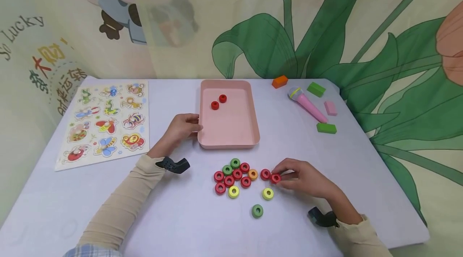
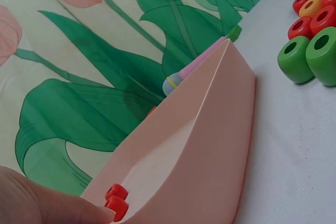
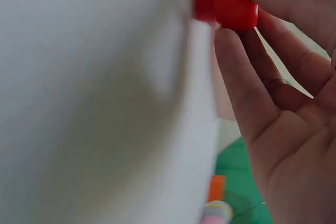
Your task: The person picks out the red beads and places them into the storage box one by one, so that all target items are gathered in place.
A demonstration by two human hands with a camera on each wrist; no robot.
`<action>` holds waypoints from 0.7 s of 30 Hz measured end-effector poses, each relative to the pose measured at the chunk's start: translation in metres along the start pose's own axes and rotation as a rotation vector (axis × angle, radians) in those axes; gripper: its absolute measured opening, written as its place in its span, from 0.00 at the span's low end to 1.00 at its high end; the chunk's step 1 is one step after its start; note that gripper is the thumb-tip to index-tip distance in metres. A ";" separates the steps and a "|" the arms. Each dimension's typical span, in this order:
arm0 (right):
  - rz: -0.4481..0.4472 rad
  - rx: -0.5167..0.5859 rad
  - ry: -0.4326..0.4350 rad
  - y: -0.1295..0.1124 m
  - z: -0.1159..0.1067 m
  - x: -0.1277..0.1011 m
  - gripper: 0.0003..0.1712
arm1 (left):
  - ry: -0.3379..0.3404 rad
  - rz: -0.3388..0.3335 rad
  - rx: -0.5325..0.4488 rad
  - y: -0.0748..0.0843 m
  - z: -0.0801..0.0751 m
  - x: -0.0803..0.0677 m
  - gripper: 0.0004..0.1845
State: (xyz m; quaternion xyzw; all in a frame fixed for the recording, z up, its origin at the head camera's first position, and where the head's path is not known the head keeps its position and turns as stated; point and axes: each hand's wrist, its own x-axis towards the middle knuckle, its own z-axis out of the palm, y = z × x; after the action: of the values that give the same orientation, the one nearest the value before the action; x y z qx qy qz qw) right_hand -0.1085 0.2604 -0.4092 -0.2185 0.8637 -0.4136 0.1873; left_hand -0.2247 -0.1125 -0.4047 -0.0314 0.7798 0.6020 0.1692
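My right hand [image 1: 304,176] pinches a red bead [image 3: 236,3] between thumb and fingertips, at the right end of a loose group of beads. Another red bead [image 1: 265,174] lies right beside the pinched one. The group also has red, green, yellow and orange beads, such as a green bead [image 1: 235,163] and an orange bead [image 1: 253,174]. My left hand [image 1: 182,127] holds the left edge of a pink tray [image 1: 231,147]. Inside the tray, toward its far left, sit two red beads, one of them a red bead [image 2: 116,208] near my left digit in the left wrist view.
At the far left lies an insect picture puzzle board [image 1: 108,128]. A pink toy microphone [image 1: 309,105] rests at the back right among green blocks [image 1: 326,128], a pink block [image 1: 330,108] and an orange block [image 1: 279,82]. One green bead [image 1: 257,211] lies nearer the front.
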 end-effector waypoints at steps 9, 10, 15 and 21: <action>-0.100 -0.049 0.082 -0.027 -0.069 0.072 0.19 | 0.009 -0.001 0.001 -0.001 0.001 -0.001 0.27; -0.107 -0.039 0.100 -0.031 -0.075 0.085 0.19 | 0.012 -0.001 0.003 -0.001 0.002 -0.001 0.27; -0.104 -0.016 0.167 -0.045 -0.090 0.159 0.20 | 0.023 0.004 0.015 -0.003 0.003 -0.001 0.27; -0.101 -0.006 0.104 -0.053 -0.071 0.234 0.19 | 0.024 0.014 0.009 -0.005 0.002 0.000 0.27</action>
State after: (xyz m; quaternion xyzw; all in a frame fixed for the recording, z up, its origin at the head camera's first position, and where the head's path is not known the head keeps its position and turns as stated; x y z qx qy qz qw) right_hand -0.3281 0.1507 -0.3585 -0.2405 0.8615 -0.4307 0.1204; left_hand -0.2231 -0.1119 -0.4098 -0.0327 0.7847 0.5991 0.1558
